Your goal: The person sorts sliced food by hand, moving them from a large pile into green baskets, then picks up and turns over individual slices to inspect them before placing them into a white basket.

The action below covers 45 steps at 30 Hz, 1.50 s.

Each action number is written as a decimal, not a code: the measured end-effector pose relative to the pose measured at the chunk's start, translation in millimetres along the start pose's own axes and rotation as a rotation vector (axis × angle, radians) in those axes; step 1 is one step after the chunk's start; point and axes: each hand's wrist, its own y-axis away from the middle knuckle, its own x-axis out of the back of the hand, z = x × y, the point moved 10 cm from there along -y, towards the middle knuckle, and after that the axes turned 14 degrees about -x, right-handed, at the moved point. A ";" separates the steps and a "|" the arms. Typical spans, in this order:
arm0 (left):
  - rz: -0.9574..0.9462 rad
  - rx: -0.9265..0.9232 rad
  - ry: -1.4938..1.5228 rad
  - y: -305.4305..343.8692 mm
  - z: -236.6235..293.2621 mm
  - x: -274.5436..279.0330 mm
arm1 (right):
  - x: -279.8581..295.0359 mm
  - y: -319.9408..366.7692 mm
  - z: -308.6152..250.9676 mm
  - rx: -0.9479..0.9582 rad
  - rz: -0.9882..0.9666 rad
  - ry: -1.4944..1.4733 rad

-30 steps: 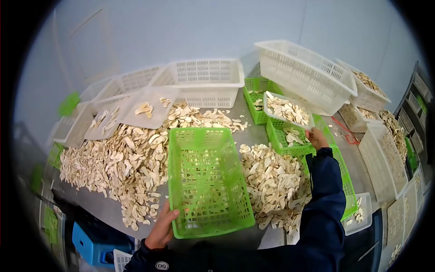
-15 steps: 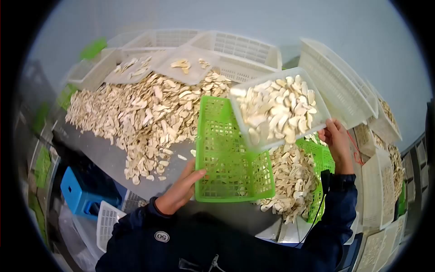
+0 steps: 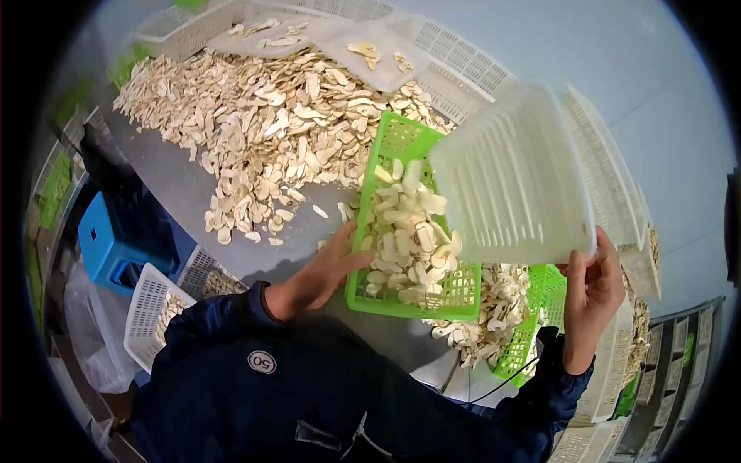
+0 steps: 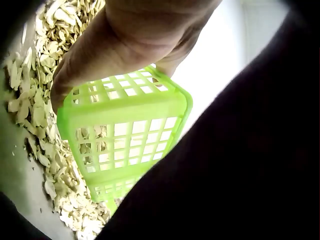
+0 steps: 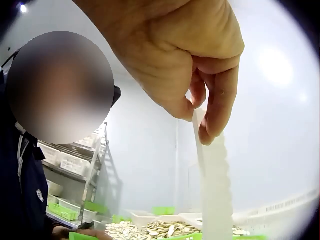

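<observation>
Tilted in the head view is a green lattice basket [image 3: 421,310], its near left rim held by my left hand [image 3: 328,268]. The left wrist view shows the thumb and fingers about the rim of that basket [image 4: 125,111]. My right hand [image 3: 593,297] pinches the corner of a translucent white tray [image 3: 513,181], tipped steeply with its ribbed underside facing me. Pale dried slices [image 3: 413,243], resembling sliced mushroom, tumble from it into the basket. In the right wrist view thumb and fingertips clasp the edge of the upended tray [image 5: 215,175].
A large heap of slices [image 3: 262,139] covers the table's left and back, and a smaller pile [image 3: 498,297] lies right of the basket. Another green basket [image 3: 549,289] is beyond it. White crates [image 3: 455,81] line the wall. A blue stool [image 3: 116,239] stands at left.
My right hand has lifted the filled tray from the right, brought it over the green basket and tipped it, so slices now lie in the basket. The left hand has tilted the basket.
</observation>
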 end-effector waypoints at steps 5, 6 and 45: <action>-0.042 -0.042 -0.168 1.1 -4.4 19.9 | 34.6 0.7 21.2 -0.011 0.169 -0.061; -0.063 -0.058 -0.196 1.1 -2.6 21.5 | 43.8 -0.3 27.1 -0.079 0.219 -0.110; 0.255 -0.401 -0.230 47.7 121.3 129.3 | 1.0 -26.3 176.4 -0.381 -0.330 -0.043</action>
